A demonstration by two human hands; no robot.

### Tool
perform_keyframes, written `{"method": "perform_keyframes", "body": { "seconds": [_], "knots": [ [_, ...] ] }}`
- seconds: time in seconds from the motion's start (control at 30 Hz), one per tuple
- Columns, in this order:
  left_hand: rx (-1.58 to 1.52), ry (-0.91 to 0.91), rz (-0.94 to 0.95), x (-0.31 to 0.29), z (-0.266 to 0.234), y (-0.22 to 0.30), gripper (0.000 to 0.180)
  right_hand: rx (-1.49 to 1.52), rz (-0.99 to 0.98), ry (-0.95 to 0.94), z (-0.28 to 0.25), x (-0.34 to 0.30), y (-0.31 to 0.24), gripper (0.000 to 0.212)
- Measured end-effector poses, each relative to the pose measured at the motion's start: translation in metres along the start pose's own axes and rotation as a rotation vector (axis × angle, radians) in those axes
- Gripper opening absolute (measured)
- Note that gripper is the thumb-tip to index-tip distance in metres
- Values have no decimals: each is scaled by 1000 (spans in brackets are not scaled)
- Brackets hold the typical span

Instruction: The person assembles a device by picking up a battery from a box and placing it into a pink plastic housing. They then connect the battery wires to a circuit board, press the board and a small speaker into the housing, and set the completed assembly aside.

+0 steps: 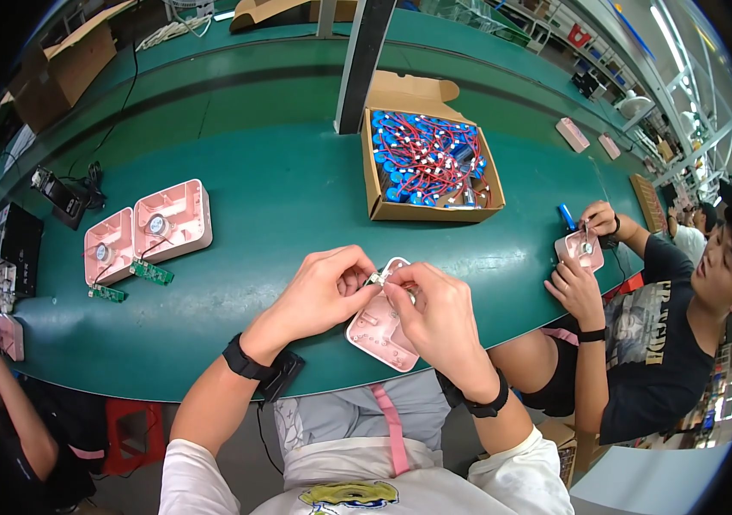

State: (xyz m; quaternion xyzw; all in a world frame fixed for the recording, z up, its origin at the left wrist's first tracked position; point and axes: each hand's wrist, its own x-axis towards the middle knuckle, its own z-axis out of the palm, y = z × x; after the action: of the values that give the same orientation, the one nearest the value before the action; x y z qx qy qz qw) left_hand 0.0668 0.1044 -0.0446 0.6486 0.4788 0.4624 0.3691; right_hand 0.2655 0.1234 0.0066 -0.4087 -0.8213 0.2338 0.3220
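Observation:
Right in front of me, at the table's near edge, lies an open pink plastic housing with its hollow side up. Above its far end my hands meet. My left hand is closed, thumb and forefinger pinching a small green circuit board, of which only an edge shows. My right hand pinches a small white connector against it. Part of a round speaker is hidden under my right fingers.
Two pink housings with speakers and dangling green circuit boards lie to the left. A cardboard box of blue batteries with red wires stands ahead, beside a metal post. On the right a co-worker handles another housing.

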Motion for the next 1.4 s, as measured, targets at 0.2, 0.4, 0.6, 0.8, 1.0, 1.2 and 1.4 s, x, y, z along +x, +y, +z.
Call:
{"method": "perform_keyframes", "body": {
  "seconds": [0.2, 0.4, 0.6, 0.8, 1.0, 1.2, 1.4],
  "knots": [
    [43, 21, 88, -1, -1, -4, 12, 73, 195, -109, 4, 4, 0, 13],
    [74, 33, 132, -2, 0, -5, 12, 241, 336, -125, 11, 2, 7, 13],
    [111, 58, 198, -3, 1, -3, 10, 124, 248, -79, 16, 0, -1, 12],
    [175, 67, 234, -2, 5, -10, 10, 107, 189, -29, 31, -3, 14, 8],
    [200, 39, 246, -6, -1, -2, 11, 201, 240, -25, 33, -3, 11, 7],
    [161, -2, 91, -12, -21, 22, 14, -26, 127, -79, 7, -9, -27, 31],
    [-400, -318, -318, -17, -33, 47, 21, -337, -100, 26, 27, -67, -58, 67]
  ]
}}
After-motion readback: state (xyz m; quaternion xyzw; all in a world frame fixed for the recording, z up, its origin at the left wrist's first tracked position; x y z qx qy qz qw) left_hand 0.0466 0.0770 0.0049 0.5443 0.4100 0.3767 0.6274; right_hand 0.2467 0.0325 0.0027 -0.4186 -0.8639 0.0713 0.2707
